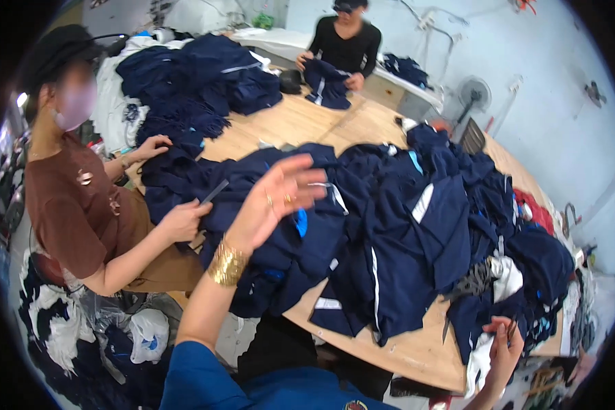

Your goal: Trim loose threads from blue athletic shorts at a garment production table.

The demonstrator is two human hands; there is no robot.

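Observation:
My left hand [280, 195] is raised above the table with fingers stretched out, slightly blurred, holding nothing. It wears rings and a wide gold bracelet [227, 264]. Below it lies a pile of navy garments [266, 246] with a bright blue patch [301, 223]. At the lower right, my right hand [504, 350] has its fingers closed together near the table's edge. A small dark thing shows at its fingertips, too small to name. Beside that hand hang white cloth [482, 362] and navy fabric. A navy garment with white stripes [410, 253] spreads between my hands.
On the left, a person in brown [68, 205] holds a thin grey tool [215, 193] over the garments. Across the wooden table [301, 119], another person in black [345, 41] handles a navy piece. A large navy heap [198, 75] lies far left; bagged cloth [149, 335] sits below.

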